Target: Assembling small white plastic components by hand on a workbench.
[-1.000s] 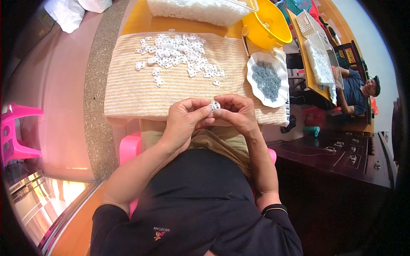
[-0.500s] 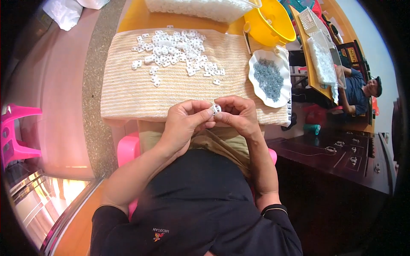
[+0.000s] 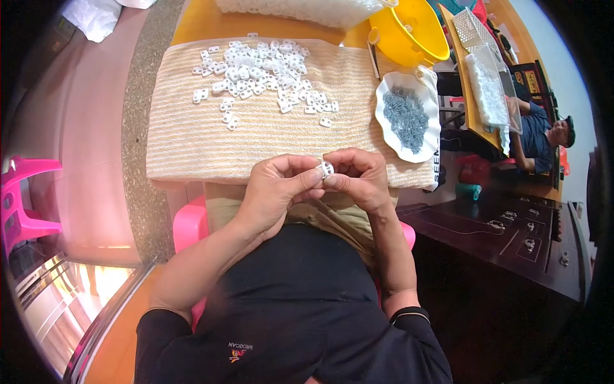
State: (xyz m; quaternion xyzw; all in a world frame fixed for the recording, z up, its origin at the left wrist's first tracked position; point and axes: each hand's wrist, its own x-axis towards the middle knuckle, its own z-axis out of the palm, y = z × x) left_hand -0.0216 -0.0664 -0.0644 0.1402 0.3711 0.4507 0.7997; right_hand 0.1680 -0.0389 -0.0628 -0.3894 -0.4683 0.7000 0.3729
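Note:
Between the fingertips of my left hand (image 3: 276, 187) and my right hand (image 3: 360, 179) is a small white plastic piece with dark holes (image 3: 327, 169). Both hands pinch it just past the near edge of the striped towel (image 3: 268, 144), above my lap. Whether a second small part sits in the fingers I cannot make out. A loose pile of similar white pieces (image 3: 256, 69) lies on the towel's far half. To the right, a white wavy-rimmed dish (image 3: 387, 136) holds many small grey spring-like parts (image 3: 405, 120).
A clear bin of white pieces (image 3: 300, 14) and a yellow basin (image 3: 409, 32) stand behind the towel. A thin dark-handled tool (image 3: 374, 61) lies beside the basin. At right, another person (image 3: 534, 137) sits by a table with a clear bin (image 3: 489, 89). Pink stool (image 3: 29, 205) at left.
The white piece has turned slightly in my fingertips, and my right fingers have shifted a little on it. The view has moved slightly; the pile and dish look the same.

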